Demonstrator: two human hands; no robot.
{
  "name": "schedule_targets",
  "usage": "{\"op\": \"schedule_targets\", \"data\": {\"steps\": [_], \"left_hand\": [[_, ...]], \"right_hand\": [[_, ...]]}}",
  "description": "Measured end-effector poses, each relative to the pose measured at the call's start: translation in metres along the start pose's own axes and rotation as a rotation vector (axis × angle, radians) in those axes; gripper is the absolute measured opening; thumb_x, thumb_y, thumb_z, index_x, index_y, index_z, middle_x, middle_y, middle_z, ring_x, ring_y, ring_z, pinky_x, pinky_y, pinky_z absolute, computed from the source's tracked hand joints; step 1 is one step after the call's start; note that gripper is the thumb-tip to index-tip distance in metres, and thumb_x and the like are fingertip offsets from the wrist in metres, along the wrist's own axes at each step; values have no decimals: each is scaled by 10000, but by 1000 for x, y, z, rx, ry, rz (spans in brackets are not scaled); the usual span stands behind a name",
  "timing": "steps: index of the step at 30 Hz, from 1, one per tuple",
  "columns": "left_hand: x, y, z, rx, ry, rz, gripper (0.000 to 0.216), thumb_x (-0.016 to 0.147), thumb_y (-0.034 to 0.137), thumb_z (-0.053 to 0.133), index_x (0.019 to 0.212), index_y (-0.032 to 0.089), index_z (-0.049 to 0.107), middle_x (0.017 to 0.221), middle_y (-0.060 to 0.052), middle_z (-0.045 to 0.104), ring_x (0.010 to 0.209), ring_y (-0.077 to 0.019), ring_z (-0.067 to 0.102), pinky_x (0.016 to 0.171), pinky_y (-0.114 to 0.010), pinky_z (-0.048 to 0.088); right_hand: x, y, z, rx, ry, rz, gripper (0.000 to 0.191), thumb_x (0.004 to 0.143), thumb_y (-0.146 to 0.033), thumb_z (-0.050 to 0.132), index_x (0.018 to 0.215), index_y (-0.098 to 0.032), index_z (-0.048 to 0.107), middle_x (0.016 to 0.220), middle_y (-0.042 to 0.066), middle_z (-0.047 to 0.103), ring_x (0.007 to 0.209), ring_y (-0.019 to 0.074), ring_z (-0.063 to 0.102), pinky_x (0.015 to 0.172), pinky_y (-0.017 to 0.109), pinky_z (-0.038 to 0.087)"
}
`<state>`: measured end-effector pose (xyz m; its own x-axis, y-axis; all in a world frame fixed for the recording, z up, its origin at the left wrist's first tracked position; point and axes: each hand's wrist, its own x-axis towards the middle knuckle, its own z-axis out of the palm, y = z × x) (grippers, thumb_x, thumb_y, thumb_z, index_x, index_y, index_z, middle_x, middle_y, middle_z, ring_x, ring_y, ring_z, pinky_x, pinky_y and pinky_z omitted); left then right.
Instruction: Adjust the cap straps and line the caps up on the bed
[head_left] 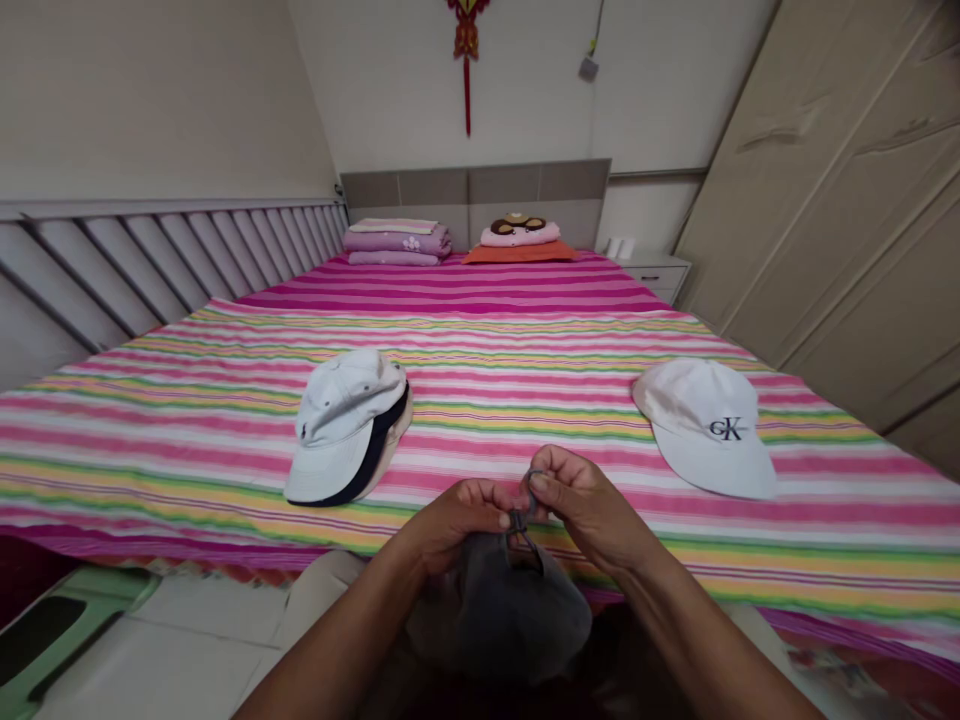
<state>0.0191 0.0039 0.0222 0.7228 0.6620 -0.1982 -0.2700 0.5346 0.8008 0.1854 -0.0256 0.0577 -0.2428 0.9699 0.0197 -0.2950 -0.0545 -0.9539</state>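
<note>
A dark grey cap [517, 615] is held low in front of me, its back opening and adjuster strap facing up. My left hand [465, 520] pinches the strap at its buckle [517, 520]. My right hand [577, 495] grips the loose end of the strap [534, 485] between thumb and fingers. To the left on the bed lies a stack of caps, a white cap [349, 400] on top of a dark one and a beige one. A white cap with CK letters [709, 420] rests on the right.
The bed carries a striped sheet [510, 380]. Folded purple bedding [397, 242] and a pink pillow on orange cloth [521, 240] sit by the headboard [540, 180]. A white railing [187, 250] runs left, a wardrobe [825, 180] right. A green stool [82, 610] stands at lower left.
</note>
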Motion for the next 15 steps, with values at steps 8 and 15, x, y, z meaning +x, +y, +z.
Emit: {"op": "schedule_targets", "data": {"steps": [8,15], "left_hand": [[2,-2,4,-45,-100,63,171,652,121,646,818,86,638,723,-80,658,637,-125,606,626,-222,451],[-1,-6,1,-9,0,-9,181,600,152,699,757,70,665,641,-75,668,560,-123,601,575,-216,453]], "right_hand": [[1,2,1,7,-20,59,286,688,-414,635,682,-158,508,567,-26,568,432,79,509,453,207,375],[1,5,-3,-124,45,76,227,599,-301,694,694,-150,556,548,-58,476,426,41,350,415,195,255]]}}
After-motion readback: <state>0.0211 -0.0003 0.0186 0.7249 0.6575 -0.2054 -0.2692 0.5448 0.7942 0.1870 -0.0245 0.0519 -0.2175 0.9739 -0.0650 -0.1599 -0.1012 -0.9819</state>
